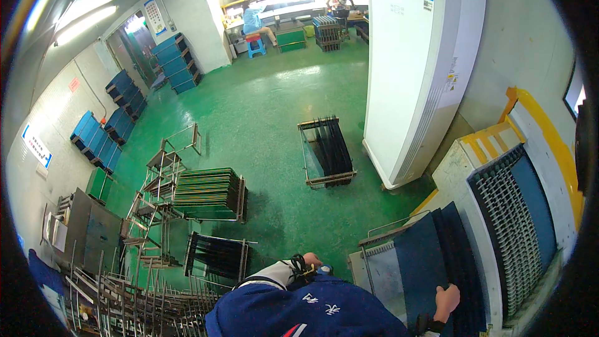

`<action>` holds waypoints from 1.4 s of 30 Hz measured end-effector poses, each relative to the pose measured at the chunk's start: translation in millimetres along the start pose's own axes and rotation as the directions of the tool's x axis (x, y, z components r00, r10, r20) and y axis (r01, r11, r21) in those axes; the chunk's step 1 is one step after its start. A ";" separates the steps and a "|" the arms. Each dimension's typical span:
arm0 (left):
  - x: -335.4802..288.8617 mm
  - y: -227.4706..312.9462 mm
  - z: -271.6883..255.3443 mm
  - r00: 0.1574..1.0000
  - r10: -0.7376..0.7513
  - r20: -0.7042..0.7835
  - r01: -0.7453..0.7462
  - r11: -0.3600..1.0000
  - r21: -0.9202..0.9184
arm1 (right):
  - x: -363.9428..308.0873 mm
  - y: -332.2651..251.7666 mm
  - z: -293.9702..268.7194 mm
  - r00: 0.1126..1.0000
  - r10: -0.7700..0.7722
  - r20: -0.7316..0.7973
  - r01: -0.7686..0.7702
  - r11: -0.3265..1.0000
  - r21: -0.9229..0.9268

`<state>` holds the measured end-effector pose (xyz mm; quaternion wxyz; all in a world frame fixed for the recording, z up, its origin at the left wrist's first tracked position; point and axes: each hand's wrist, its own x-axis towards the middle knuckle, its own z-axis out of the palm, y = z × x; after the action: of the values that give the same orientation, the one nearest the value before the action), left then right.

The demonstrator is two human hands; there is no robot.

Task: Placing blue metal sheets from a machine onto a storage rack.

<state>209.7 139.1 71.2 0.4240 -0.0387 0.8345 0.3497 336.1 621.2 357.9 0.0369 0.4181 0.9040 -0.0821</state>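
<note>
At the lower right, my right hand (447, 299) is closed on the edge of a dark blue flat panel (424, 262). More black panels (458, 243) stand upright right beside it, packed closely in a metal rack (377, 259). My left hand (311, 260) is held near the front of my body, over the floor. A black cord circles its wrist, and its fingers are too hidden to make out. Just right of the rack, a machine opening (508, 231) shows rows of small rollers with a blue panel lying along them.
A tall white cabinet unit (402, 75) stands ahead on the right. Racks of black panels (327, 153) and green panels (209, 193) sit on the green floor. Empty metal racks (137, 299) crowd the lower left. Blue bins (175, 62) line the left wall; several people (253, 20) are at the far benches.
</note>
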 end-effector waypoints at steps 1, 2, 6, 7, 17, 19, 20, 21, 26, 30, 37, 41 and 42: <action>-0.7 0.0 -0.4 1.000 -0.007 0.006 0.007 1.000 -0.016 | -0.5 -0.3 -0.4 1.000 -0.002 0.001 0.002 1.000 0.004; -1.7 -0.1 -0.8 1.000 -0.013 0.012 0.014 0.999 -0.033 | -0.2 0.2 0.7 1.000 -0.006 -0.007 0.006 1.000 0.008; -6.0 7.3 -0.7 0.999 -0.048 0.011 0.049 0.997 -0.061 | 4.4 10.7 13.2 0.998 -0.038 -0.043 0.038 0.999 -0.005; -5.7 6.7 -0.5 0.999 -0.045 0.010 0.045 0.997 -0.066 | 4.3 10.9 13.9 0.997 -0.053 -0.052 0.052 0.999 -0.015; -6.8 2.2 2.0 0.998 -0.067 0.006 0.068 0.991 -0.114 | -3.9 -1.6 -1.6 1.000 -0.018 -0.009 0.018 1.000 0.009; -8.3 5.7 1.2 0.997 -0.072 0.006 0.073 0.993 -0.092 | -3.0 1.7 2.3 0.999 -0.024 -0.033 0.024 1.000 0.003; -8.6 7.2 1.0 0.997 -0.079 0.007 0.080 0.993 -0.082 | -2.3 3.3 4.3 0.999 -0.027 -0.038 0.027 1.000 0.006; -9.0 8.6 0.8 0.996 -0.086 0.008 0.086 0.994 -0.072 | -1.4 5.0 6.3 0.999 -0.030 -0.042 0.030 1.000 0.008; -8.5 3.9 1.0 0.997 -0.077 0.026 0.079 0.992 -0.098 | -3.9 -1.3 -0.4 0.999 -0.031 -0.025 0.031 0.999 0.013; -9.4 4.3 1.6 0.997 -0.069 0.023 0.070 0.993 -0.095 | -4.2 -1.5 -2.3 1.000 -0.025 -0.007 0.025 0.999 0.024; -12.0 7.6 -0.1 0.997 -0.082 0.012 0.082 0.996 -0.029 | -2.5 -0.4 1.3 1.000 -0.019 -0.013 0.019 1.000 -0.013; -13.4 7.8 -2.4 0.998 -0.066 0.024 0.067 0.997 -0.035 | -3.3 -2.2 -0.3 1.000 -0.011 -0.017 0.011 1.000 -0.002; -13.8 6.8 -3.1 0.998 -0.058 0.023 0.059 0.998 -0.035 | -2.7 -2.2 0.2 1.000 -0.011 -0.015 0.011 1.000 0.003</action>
<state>214.0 139.2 86.4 0.4426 -0.0669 0.8218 0.3525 336.2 617.7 358.3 0.0293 0.4136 0.9064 -0.0805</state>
